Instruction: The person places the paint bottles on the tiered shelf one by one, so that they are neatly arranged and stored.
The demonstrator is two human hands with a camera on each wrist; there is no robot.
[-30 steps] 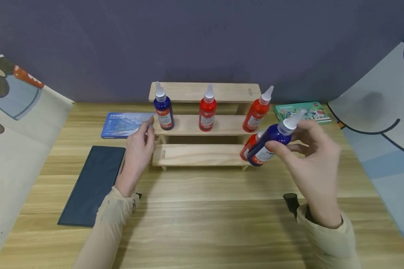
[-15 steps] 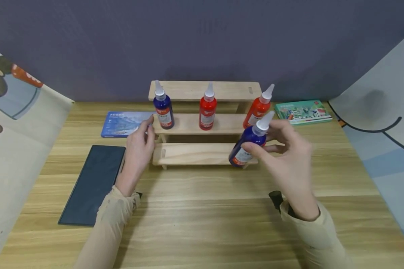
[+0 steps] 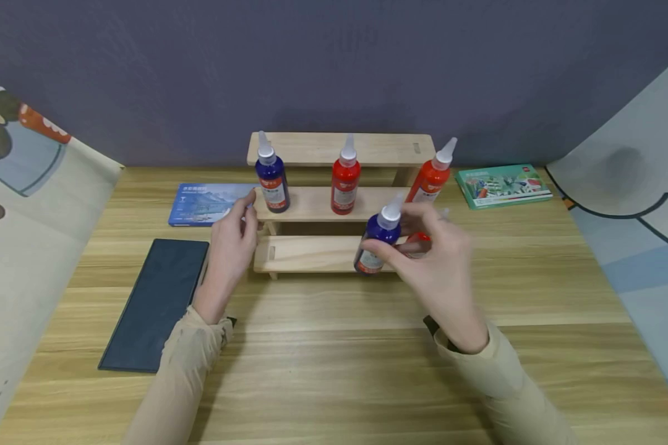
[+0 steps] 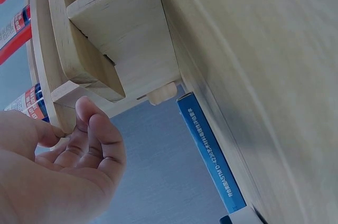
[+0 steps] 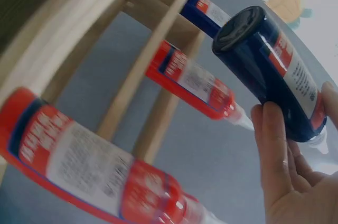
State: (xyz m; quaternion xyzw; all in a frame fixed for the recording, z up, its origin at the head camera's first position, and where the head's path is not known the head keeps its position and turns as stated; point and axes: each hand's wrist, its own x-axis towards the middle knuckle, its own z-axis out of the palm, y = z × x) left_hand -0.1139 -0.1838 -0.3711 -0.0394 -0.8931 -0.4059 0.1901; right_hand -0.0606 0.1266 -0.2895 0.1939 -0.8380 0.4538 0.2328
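A three-tier wooden shelf stands at the back of the table. My left hand pinches the left end of its middle tier between thumb and fingers. In my right hand, thumb and fingers grip a dark blue squeeze bottle with a pointed white nozzle, tilted above the lowest tier; its underside shows in the right wrist view. On the middle tier stand another blue bottle, a red bottle and a second red bottle. A lower red bottle is mostly hidden behind my right hand.
A blue box lies left of the shelf, and a green box lies to its right. Nearer on the left is a dark flat tablet-like panel. A dark wall rises close behind the shelf.
My right hand has carried the blue bottle leftward along the front of the lowest tier, past the lower red bottle. The left hand keeps its place at the shelf end.
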